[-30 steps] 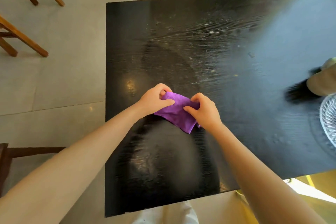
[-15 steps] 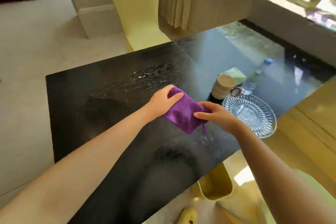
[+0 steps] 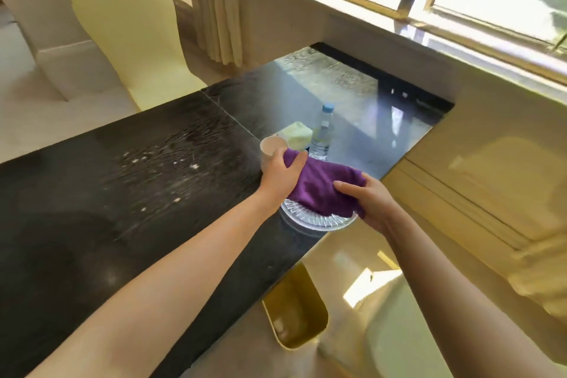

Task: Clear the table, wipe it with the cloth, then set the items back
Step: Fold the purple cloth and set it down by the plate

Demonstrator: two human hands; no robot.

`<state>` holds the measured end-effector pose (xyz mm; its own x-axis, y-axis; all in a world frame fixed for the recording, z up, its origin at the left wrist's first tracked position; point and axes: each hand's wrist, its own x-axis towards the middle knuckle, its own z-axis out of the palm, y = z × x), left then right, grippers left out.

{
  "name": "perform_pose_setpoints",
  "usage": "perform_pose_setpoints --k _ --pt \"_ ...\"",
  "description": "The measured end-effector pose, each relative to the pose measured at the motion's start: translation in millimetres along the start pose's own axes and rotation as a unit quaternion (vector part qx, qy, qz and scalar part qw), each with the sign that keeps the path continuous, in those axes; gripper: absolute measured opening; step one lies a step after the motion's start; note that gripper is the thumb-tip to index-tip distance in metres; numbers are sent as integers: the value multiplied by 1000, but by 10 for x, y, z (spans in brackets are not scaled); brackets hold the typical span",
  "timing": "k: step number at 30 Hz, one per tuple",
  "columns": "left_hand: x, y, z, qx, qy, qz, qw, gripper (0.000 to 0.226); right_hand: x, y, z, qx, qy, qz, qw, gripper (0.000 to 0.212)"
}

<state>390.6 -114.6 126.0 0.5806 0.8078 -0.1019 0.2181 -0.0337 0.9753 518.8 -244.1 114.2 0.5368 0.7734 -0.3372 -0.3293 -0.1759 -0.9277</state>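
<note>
— Purple cloth (image 3: 322, 187)?
— Held above the glass dish (image 3: 319, 219), near the black counter (image 3: 122, 193) edge.
— Grips?
— Left hand (image 3: 280, 175) closed on the far end, right hand (image 3: 368, 199) closed on the near end.
— Beyond the dish?
— Cup (image 3: 271, 147), bottle (image 3: 322, 135), pale sponge (image 3: 296, 138).

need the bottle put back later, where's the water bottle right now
In the head view the water bottle stands on the black table right of centre, toward the window, just beyond the purple cloth, beside the pale yellow block and cup.
</note>
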Motion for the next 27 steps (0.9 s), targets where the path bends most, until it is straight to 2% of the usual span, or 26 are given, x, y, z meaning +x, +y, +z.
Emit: perform_pose_setpoints --k 1,3,5,9,13,16,21,24,27 --pt "7 -34 131 -49 -43 -50 997 22 5 36 -162 1 23 5 1000 27" --pt "-3 -144 303 -158 -149 -157 963 28 13 124 -451 -15 66 18 998 23" --pt "-12 -278 390 -212 -214 -212 930 34 41 245 -667 -31 91 28 995 20" --pt "66 -424 558 -213 -212 -248 921 35 143 505 -830 -23 128 38 991 19" --pt "269 -448 775 -204 -213 -253 921 60 300 706 -971 5 197 54 979 13" --pt "405 -496 1004 -156 -241 -258 922 67 407 810 -1137 14 242 70 968 16" --pt "1043 -457 1460 -40 -225 -211 950 59 786 754 -1343 38 268 77 960 28" --pt "1378 -571 1760 38 -220 -188 956 50 973 851 -1468 76 332 83 937 32" --pt "1618 -626 2003 125 -220 -135 958 45 1157 862 -1607 63 376 79 921 34"
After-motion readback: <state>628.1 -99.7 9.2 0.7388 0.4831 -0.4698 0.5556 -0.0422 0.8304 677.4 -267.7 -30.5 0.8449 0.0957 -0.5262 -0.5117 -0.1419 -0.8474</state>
